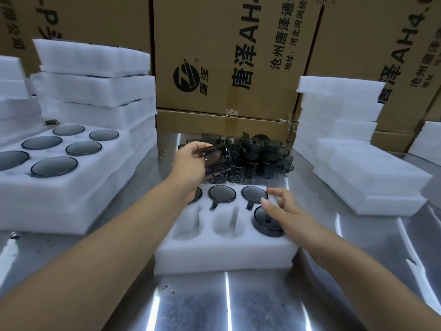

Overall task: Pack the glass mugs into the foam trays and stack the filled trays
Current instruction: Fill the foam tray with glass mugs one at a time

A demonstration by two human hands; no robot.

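Left hand (191, 168) grips a smoked glass mug (216, 161) above the foam tray (214, 254), where four pockets are filled. Right hand (279, 211) hovers loosely spread, holding nothing. Recommended: align the handle with the middle pocket (228, 223) slot, then seat the mug level, without forcing it.

White foam tray (224, 256) with six pockets. Smoky glass mugs (222, 193) fill the far row and the near right pocket; the other two near pockets are empty. One mug (216, 158), tilted, is held by the left hand (188, 168) above the tray's far edge. Loose mugs (260, 156) cluster just behind.
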